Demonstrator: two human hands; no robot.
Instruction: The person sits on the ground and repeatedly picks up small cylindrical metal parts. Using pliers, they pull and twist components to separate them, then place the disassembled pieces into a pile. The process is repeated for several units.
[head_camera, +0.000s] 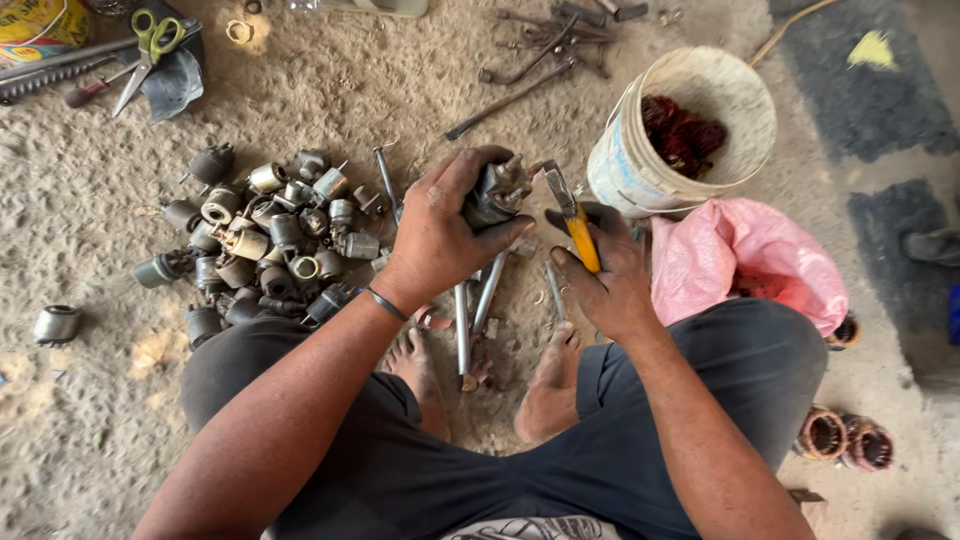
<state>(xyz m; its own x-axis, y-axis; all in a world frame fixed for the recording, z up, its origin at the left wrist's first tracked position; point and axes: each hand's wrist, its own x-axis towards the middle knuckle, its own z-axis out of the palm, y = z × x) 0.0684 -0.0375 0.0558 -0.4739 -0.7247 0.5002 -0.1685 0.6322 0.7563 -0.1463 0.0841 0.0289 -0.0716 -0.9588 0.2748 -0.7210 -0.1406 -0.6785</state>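
Observation:
My left hand (440, 235) grips a dark, greasy cylindrical metal part (496, 193) from above, holding it over the sandy ground. My right hand (600, 275) holds a yellow-handled tool (575, 222), its metal tip (551, 180) touching the top of that part. A few metal rods (472, 310) lie on the ground below my hands, between my bare feet (545, 385). A pile of several similar cylindrical metal parts (265, 240) lies to the left of my left hand.
A white bucket (640, 170) with dark red coils stands right of my hands, beside a pink bag (745, 260). Green-handled scissors (150, 45) lie at the top left. Wrenches and rods (545, 45) lie at the top. Copper windings (845, 438) sit lower right.

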